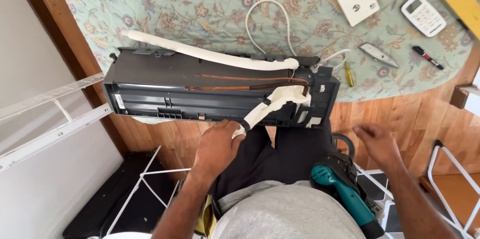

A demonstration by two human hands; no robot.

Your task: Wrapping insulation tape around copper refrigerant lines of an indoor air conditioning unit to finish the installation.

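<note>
Left hand point(216, 144) grips white wrapped hose point(265, 109) end at near edge of dark unit point(150, 89) lying half on bed point(210, 14); right hand point(377, 141) hovers open, empty, off unit's right end.

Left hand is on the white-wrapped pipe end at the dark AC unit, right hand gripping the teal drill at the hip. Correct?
Not quite. The left hand does hold the white-wrapped pipe end at the dark AC unit, but the right hand is empty, hovering open above the wood floor. The teal drill hangs at the hip, untouched. The head view shows it.
</note>
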